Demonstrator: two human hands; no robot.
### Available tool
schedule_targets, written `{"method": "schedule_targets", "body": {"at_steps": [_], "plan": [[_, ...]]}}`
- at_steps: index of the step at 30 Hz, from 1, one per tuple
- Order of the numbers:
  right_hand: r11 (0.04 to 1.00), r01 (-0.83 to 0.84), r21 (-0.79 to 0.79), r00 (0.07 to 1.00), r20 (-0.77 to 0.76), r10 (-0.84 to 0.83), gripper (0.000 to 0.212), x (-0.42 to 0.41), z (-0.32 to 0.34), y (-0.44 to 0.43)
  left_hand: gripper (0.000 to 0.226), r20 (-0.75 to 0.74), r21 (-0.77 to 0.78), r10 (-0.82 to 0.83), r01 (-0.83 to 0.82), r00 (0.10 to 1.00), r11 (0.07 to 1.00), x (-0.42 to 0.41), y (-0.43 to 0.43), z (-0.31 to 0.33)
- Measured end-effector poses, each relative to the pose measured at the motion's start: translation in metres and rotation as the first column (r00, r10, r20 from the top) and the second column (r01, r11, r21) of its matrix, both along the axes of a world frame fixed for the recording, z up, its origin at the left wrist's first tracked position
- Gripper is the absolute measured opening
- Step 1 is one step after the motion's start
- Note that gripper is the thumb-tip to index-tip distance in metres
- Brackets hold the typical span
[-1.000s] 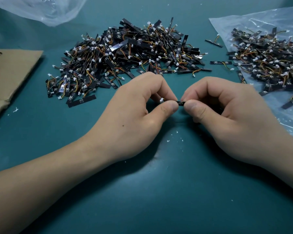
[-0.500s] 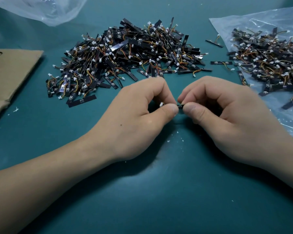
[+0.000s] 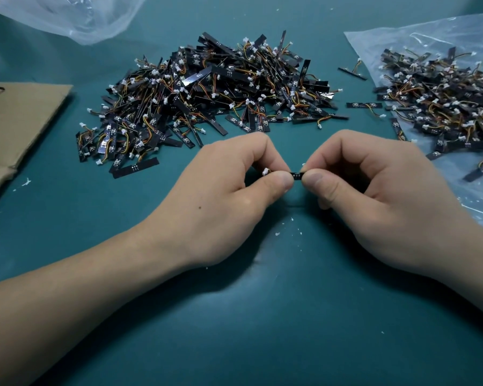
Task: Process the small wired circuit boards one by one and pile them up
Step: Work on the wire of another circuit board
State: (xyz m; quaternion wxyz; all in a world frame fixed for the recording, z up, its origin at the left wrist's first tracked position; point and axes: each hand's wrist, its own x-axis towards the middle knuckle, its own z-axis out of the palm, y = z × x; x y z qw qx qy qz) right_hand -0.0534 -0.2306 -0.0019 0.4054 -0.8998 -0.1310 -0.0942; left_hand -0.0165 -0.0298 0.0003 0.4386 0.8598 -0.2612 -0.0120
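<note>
In the head view, both hands meet over the middle of the green tabletop (image 3: 262, 316). The left hand (image 3: 229, 196) and the right hand (image 3: 374, 196) each pinch one end of a single small black board (image 3: 296, 175) between thumb and forefinger. The other fingers (image 3: 265, 151) are curled in, so neither hand is open. Only a short stretch of the board shows between the two thumbs, held level just above the tabletop. Its white connector (image 3: 266, 171) pokes out beside the left thumb; the wires are hidden.

Behind the hands lies the central pile (image 3: 212, 98), a large loose heap of wired boards lying straight on the tabletop. To the right, a second heap, the right pile (image 3: 441, 101), rests on a clear plastic sheet (image 3: 418, 32). A few stray boards (image 3: 364, 105) lie between the two heaps. A crumpled plastic bag (image 3: 67, 18) sits at the far left and a sheet of cardboard (image 3: 17, 121) at the left edge. White crumbs (image 3: 277, 234) dot the tabletop under the hands.

The step in hand looks like the working of one board, perhaps flexing or snapping it at the middle; the exact operation cannot be told. Which heap is the done one is also unclear, though the sheet on the right looks like the supply and the central pile like the finished stock.

The next move probably calls for finishing this board, letting go with one hand, dropping the board on the finished heap and picking a fresh one. The tangled wires could drag neighbours along.
</note>
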Motion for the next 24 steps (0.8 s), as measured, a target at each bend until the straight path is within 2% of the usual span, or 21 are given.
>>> {"method": "schedule_targets", "body": {"at_steps": [4,7,9,11,13,15,16,19,21,22,24], "plan": [[1.0,0.004,0.002,1.0,-0.005,-0.004,0.012,0.0,-0.003,0.002,0.011,0.011,-0.072,0.027,-0.026,1.0,0.997,0.0,-0.002,0.001],[0.994,-0.099,-0.038,0.994,-0.051,0.097,0.039,0.0,-0.002,0.001,0.01,0.0,-0.095,-0.008,0.008,1.0,0.995,-0.002,-0.001,0.001],[0.983,-0.182,-0.012,0.98,-0.08,0.18,0.045,-0.001,-0.001,-0.001,0.016,-0.013,-0.129,-0.047,0.045,0.999,0.991,-0.002,0.0,0.001],[0.985,-0.143,0.094,0.988,-0.041,0.147,0.046,0.0,-0.002,-0.003,0.029,-0.048,-0.219,-0.035,0.024,0.998,0.975,-0.001,0.001,0.0],[0.934,-0.002,0.357,0.999,0.032,-0.01,0.033,0.005,-0.003,-0.005,0.034,-0.067,-0.256,0.046,-0.062,0.997,0.965,0.001,0.001,0.0],[0.832,0.083,0.549,0.994,0.014,-0.108,0.018,0.011,-0.002,-0.006,0.037,-0.022,-0.176,0.146,-0.147,0.989,0.973,0.002,0.001,-0.002],[0.83,0.102,0.549,0.993,-0.01,-0.115,0.019,0.014,-0.003,-0.007,0.038,0.015,-0.115,0.175,-0.172,0.984,0.978,0.002,0.001,-0.002],[0.931,0.038,0.362,0.999,-0.03,-0.029,0.021,0.013,-0.009,-0.008,0.042,0.196,0.1,0.201,-0.223,0.96,0.97,-0.004,-0.001,-0.003],[0.977,-0.034,0.213,0.998,-0.046,0.045,0.017,0.009,-0.01,-0.005,0.055,0.328,0.369,0.169,-0.291,0.929,0.883,-0.009,-0.002,-0.004],[0.986,-0.062,0.156,0.996,-0.054,0.071,0.017,0.007,-0.011,-0.005,0.064,0.335,0.481,0.143,-0.3,0.931,0.824,-0.01,-0.003,-0.005],[0.991,-0.084,0.108,0.993,-0.073,0.092,0.017,0.005,-0.01,-0.005,0.076,0.29,0.579,0.128,-0.28,0.949,0.766,-0.01,-0.004,-0.006]]}}
